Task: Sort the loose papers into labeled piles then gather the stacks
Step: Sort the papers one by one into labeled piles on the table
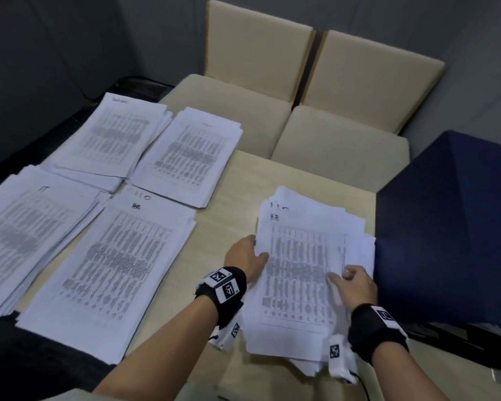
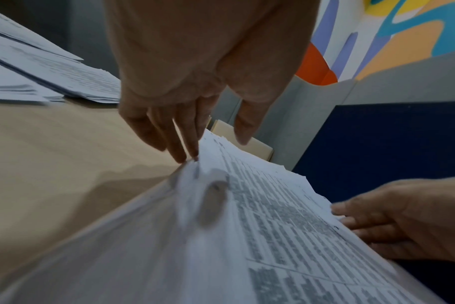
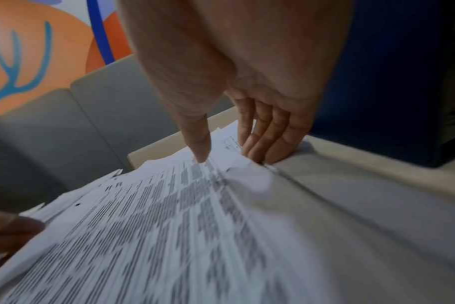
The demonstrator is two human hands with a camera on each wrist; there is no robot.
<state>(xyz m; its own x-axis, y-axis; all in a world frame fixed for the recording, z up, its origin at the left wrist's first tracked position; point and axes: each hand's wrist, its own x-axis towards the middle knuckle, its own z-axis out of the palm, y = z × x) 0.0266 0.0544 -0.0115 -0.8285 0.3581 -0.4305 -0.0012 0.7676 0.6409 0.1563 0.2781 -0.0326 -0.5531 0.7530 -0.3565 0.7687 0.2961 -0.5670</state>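
A messy loose stack of printed sheets (image 1: 301, 273) lies on the right of the table, its top sheet marked "HR". My left hand (image 1: 253, 247) touches the stack's left edge with straight fingers (image 2: 185, 144), thumb above the paper. My right hand (image 1: 340, 276) pinches the stack's right edge: thumb (image 3: 200, 152) on the top sheet, fingers (image 3: 268, 144) curled under it. Sorted piles lie to the left: an "IT" pile (image 1: 32, 227), an "HR" pile (image 1: 113, 264) and two far piles (image 1: 110, 140) (image 1: 185, 154) whose labels I cannot read.
The beige table (image 1: 243, 180) shows bare between the piles and the loose stack. A dark blue box (image 1: 446, 227) stands right against the stack. Two beige chairs (image 1: 237, 111) (image 1: 344, 134) stand at the far edge. Black cloth (image 1: 26, 357) lies at the near left.
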